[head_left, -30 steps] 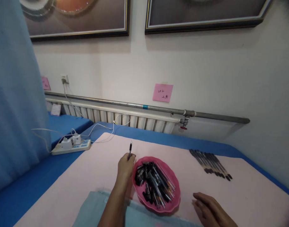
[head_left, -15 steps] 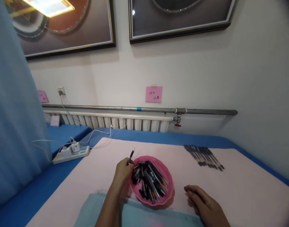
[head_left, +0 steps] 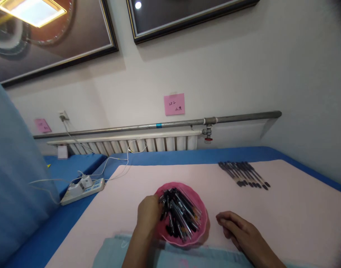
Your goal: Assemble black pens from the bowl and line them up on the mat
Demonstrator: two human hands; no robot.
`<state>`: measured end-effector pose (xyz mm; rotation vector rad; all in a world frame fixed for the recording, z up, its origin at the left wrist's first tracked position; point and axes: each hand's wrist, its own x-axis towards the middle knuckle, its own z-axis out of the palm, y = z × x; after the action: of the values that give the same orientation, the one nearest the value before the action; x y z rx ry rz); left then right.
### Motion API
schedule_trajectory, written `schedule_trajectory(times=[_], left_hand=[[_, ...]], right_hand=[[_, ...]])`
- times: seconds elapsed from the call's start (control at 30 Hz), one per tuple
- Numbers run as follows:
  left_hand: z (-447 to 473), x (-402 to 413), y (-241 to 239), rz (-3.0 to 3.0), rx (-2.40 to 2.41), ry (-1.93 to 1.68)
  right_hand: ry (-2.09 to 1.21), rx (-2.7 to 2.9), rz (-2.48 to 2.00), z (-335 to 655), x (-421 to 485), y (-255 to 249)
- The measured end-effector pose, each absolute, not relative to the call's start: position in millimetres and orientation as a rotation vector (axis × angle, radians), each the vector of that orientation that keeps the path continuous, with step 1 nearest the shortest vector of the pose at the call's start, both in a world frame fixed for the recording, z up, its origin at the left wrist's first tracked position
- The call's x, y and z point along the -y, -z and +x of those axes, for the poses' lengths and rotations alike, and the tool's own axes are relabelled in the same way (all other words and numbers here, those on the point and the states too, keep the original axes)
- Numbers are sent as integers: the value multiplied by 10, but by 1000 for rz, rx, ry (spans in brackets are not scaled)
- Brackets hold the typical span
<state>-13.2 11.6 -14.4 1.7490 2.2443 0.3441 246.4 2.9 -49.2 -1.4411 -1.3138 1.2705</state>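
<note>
A pink scalloped bowl (head_left: 204,219) stands on the pale pink sheet, filled with several black-and-clear pens (head_left: 181,216) and short black pen parts. At its left rim is my left hand (head_left: 148,213), knuckles up, its fingers mostly hidden behind the hand and among the pens; whether it grips one I cannot see. My right hand (head_left: 239,230) rests on the sheet to the right of the bowl, fingers curled together with nothing visible in them. Beyond it, several pens (head_left: 243,174) lie side by side in a slanting row.
A blue surface (head_left: 170,156) shows around the pink sheet (head_left: 126,208). On the left are a white power strip (head_left: 83,191) with plugged-in chargers, trailing cables and a blue curtain (head_left: 16,193). A radiator (head_left: 159,143) and a pipe (head_left: 243,117) run along the back wall.
My left hand has turned down towards the bowl, and the pen it held upright no longer shows. The right hand has barely moved. The camera view has tilted and shifted.
</note>
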Motion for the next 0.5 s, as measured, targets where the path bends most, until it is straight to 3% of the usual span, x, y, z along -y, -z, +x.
schedule_trajectory(times=[0.5], left_hand=[[-123, -108, 102, 1809, -2233, -231]], right_hand=[[-1135, 1575, -1400, 2484, 8, 444]])
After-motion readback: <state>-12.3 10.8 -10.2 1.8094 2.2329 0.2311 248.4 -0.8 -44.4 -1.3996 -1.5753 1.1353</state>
